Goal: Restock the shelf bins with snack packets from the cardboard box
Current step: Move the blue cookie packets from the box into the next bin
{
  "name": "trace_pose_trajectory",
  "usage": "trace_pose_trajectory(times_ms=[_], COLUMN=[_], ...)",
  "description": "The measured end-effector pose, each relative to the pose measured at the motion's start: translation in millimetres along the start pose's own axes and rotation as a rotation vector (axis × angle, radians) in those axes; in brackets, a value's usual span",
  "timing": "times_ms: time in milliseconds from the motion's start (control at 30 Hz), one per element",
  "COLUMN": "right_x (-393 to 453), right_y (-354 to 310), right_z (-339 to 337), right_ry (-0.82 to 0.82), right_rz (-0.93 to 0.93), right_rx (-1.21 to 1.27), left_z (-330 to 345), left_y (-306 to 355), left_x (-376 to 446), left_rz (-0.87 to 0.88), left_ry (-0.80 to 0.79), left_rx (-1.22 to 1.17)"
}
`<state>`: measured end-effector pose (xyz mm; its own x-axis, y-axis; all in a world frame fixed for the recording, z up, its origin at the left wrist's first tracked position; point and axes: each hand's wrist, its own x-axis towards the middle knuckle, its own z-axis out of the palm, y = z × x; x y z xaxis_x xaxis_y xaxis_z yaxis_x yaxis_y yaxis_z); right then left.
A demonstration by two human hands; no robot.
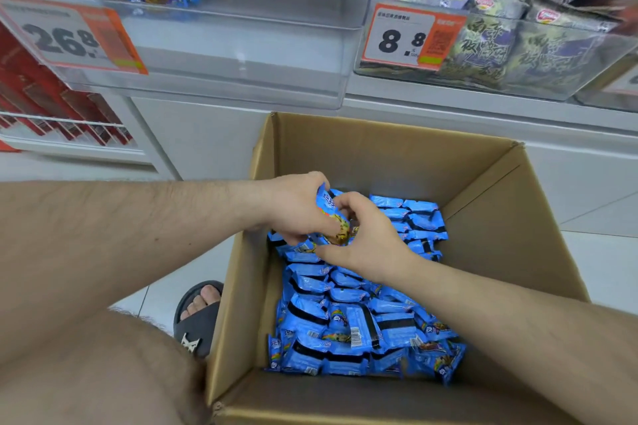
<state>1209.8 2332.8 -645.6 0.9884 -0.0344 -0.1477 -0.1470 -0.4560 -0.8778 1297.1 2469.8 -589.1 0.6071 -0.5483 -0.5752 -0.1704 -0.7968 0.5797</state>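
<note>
Bare knee (103, 373) and forearm fill the near left corner, with a foot in a dark slide sandal (196, 317) planted on the pale tiles just beside the open cardboard box (379, 148). Both hands meet over the far end of that box: the left hand (297, 210) and right hand (366, 238) are each curled around the same snack packet (331, 217), thumbs and fingers closed on it from either side. It is tilted up off the heap, its long axis running from low near the person to high toward the shelf, printed face turned up. It is bright blue with white lettering, a rainbow stripe and a chocolate-chip cookie pictured on it. Below it, the box floor is covered by loose blue packets (345, 321) of the same kind, lying every which way. Above, a clear shelf bin (241, 45) holds only a few matching packets at its back left, behind a 26.8 price tag (69, 34). The neighbouring bin (535, 52) is packed with dark green packs.
</note>
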Motion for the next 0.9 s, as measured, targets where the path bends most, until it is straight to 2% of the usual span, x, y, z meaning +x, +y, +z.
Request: trace_pose_trajectory(times_ms=[33, 100, 200, 267, 333, 433, 500, 567, 633, 700, 800, 900], right_x=[-2, 0, 1, -2, -7, -14, -18, -14, -1, 11, 18, 18], right_y=[-3, 7, 53, 83, 103, 116, 120, 124, 128, 124, 108, 84], right_z=[1, 1, 3, 9, 23, 45, 56, 55, 37, 6, -39, -65], right_ry=[-0.04, -0.161, -0.279, -0.47, -0.631, -0.717, -0.778, -0.788, -0.781, -0.765, -0.527, -0.442], right_rz=[-0.036, -0.033, 0.238, 0.446, 0.538, 0.575, 0.527, 0.505, 0.58, 0.663, 0.719, 0.642], right_rx=[0.025, -0.04, -0.341, -0.608, -0.787, -0.976, -1.144, -1.18, -1.025, -0.741, -0.21, 0.181], left_z=[1, -2, -12, -16, -17, -20, -22, -24, -27, -31, -36, -41], left_y=[0, -4, -11, -13, -13, -13, -13, -14, -17, -20, -25, -28], left_x=[-1, -1, -2, -3, -4, -4, -3, -3, -3, -4, -5, -7], left_rz=[0.013, 0.04, 0.072, 0.078, 0.096, 0.135, 0.146, 0.149, 0.159, 0.159, 0.134, 0.133], left_ry=[0.011, 0.046, 0.112, 0.122, 0.092, 0.076, 0.089, 0.102, 0.117, 0.133, 0.133, 0.109], left_rx=[-0.074, -0.027, 0.273, 0.337, 0.334, 0.305, 0.296, 0.268, 0.224, 0.134, -0.066, -0.216])
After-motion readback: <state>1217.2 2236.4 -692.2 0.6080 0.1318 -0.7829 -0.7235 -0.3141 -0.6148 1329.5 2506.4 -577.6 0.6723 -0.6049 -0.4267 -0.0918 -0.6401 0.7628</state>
